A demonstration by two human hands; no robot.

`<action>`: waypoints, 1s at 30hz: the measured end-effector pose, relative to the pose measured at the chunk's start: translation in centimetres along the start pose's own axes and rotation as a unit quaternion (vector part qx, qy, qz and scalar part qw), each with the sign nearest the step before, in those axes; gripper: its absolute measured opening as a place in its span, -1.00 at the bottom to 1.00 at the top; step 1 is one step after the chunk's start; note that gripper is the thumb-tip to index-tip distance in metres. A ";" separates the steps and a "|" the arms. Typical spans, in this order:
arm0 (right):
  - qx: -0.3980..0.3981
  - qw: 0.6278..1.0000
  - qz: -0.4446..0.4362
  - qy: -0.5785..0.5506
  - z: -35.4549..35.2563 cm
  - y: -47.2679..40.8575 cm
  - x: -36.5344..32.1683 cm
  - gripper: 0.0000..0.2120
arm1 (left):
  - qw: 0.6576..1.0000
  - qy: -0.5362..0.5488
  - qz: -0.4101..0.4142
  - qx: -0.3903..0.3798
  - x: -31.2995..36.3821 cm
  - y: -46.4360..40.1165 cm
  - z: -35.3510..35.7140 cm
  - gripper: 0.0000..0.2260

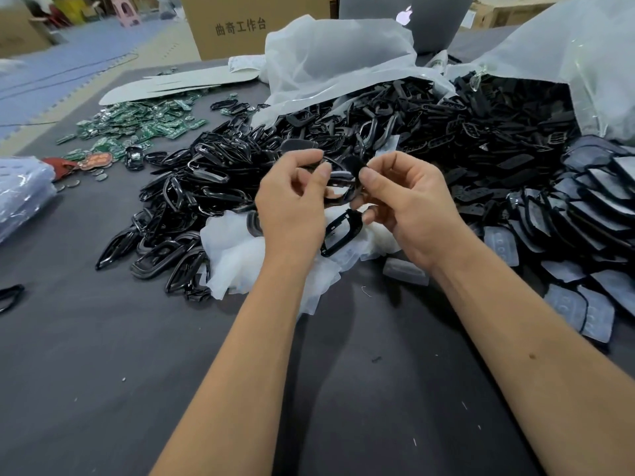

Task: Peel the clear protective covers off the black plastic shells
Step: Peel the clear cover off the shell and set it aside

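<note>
Both the left hand [292, 197] and right hand [402, 197] pinch one black shell [340, 187]. A big pile of shells [378, 125] on the tabletop [103, 338] likely remains.

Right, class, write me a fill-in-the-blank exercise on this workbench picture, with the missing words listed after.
1. Both the left hand and the right hand hold one small ____ plastic shell.
2. The pile of small circuit boards at far left is ____ in colour.
3. The grey laptop at the back shows a glowing ____ logo.

Missing words: black; green; apple
</note>
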State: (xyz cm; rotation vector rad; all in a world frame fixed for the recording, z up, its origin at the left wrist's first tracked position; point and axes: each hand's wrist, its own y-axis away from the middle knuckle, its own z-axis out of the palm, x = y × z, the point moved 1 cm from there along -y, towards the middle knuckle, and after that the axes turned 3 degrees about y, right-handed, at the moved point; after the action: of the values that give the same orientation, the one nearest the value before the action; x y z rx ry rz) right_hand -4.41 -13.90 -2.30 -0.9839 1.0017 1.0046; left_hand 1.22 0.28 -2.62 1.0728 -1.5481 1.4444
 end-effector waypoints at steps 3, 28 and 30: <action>0.033 0.999 -0.006 -0.037 0.2 0.0 -0.1 -0.88 | 0.987 -0.117 0.102 -0.038 0.6 0.9 1.1 -0.79; 0.125 0.989 -0.059 0.050 -2.6 -0.6 -1.2 -0.90 | 0.996 -0.091 0.021 0.008 0.9 0.2 -0.6 -0.92; 0.114 0.990 -0.049 0.065 -3.2 -0.7 -1.3 -0.90 | 0.999 -0.019 -0.030 0.014 0.9 0.3 -0.6 -0.95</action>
State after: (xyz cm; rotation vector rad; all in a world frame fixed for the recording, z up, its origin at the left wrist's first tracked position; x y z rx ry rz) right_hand -4.63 -17.34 -1.68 -0.9064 1.1375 0.7336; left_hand 0.62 0.79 -1.81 1.1594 -1.5138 1.4159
